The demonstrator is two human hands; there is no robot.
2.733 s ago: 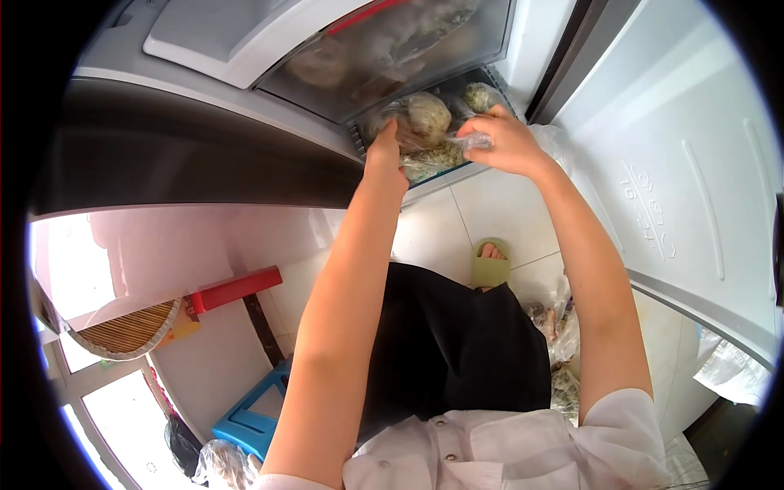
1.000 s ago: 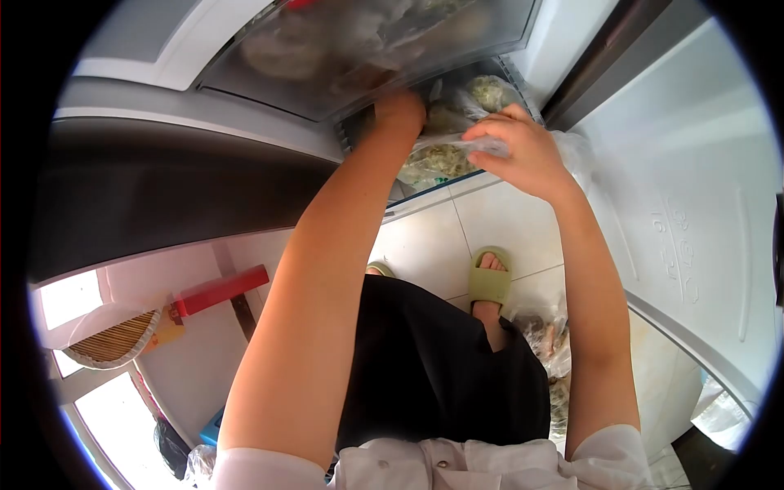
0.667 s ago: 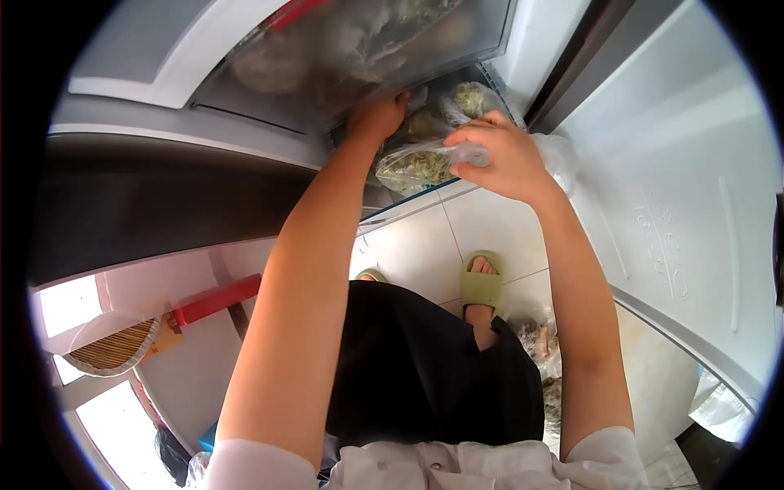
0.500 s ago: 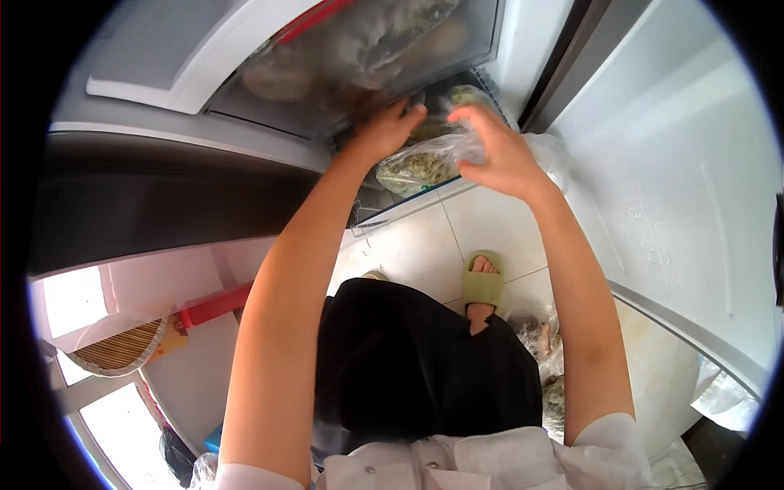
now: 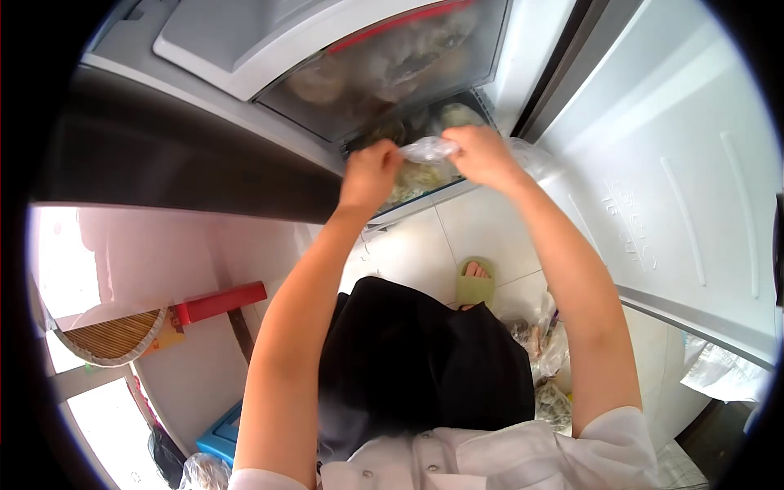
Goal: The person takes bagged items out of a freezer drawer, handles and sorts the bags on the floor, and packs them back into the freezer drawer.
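A clear plastic bag (image 5: 428, 150) is stretched and gathered between my two hands, over the open lower freezer drawer (image 5: 425, 198). My left hand (image 5: 373, 173) is closed on the bag's left end. Opposite it, my right hand (image 5: 480, 153) pinches the right end. Below the stretched plastic lies pale green, chopped-looking food (image 5: 418, 181), its kind unclear. Another bag with a pale green content (image 5: 460, 114) sits farther back in the drawer, beyond my right hand.
Above is a closed drawer with a see-through front (image 5: 384, 77), bagged items behind it. The open fridge door (image 5: 686, 180) stands at right. Filled plastic bags (image 5: 552, 347) lie on the tiled floor beside my green slipper (image 5: 475, 286). A woven basket (image 5: 114, 336) and red box (image 5: 220, 302) are at left.
Both hands have gone from loose, spread fingers over the drawer to gripping the bag's plastic, which is now pulled taut between them. The view has shifted slightly.
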